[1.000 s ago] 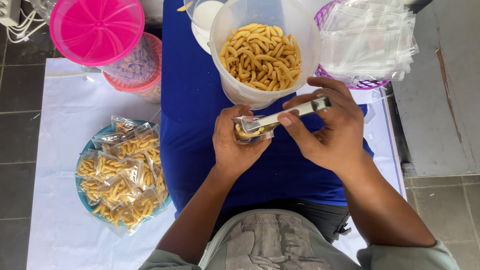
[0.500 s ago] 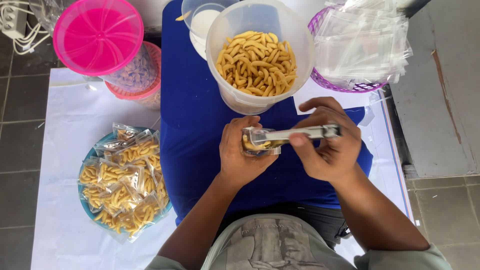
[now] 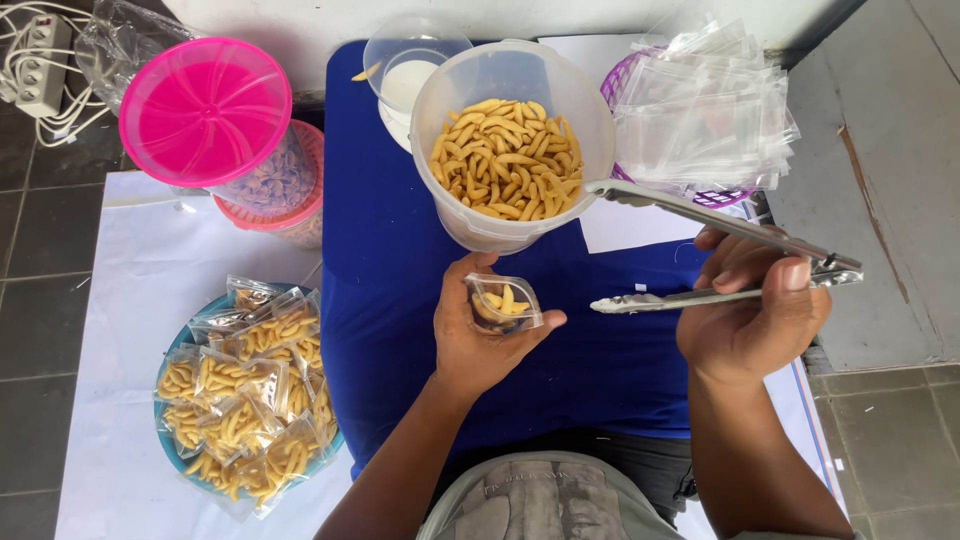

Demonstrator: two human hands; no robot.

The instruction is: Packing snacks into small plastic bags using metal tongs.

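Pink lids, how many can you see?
2. One big pink lid sits at the top left, tilted over a clear container. A second pink lid peeks out just below it, on another container. More could be hidden underneath.

The left hand covers the lower part of the small clear bag, so how full it is cannot be told. The right hand hides the grip end of the metal tongs. Beyond the left hand, the tub of yellow snacks conceals much of a clear lidded container. Both forearms run off the bottom edge.
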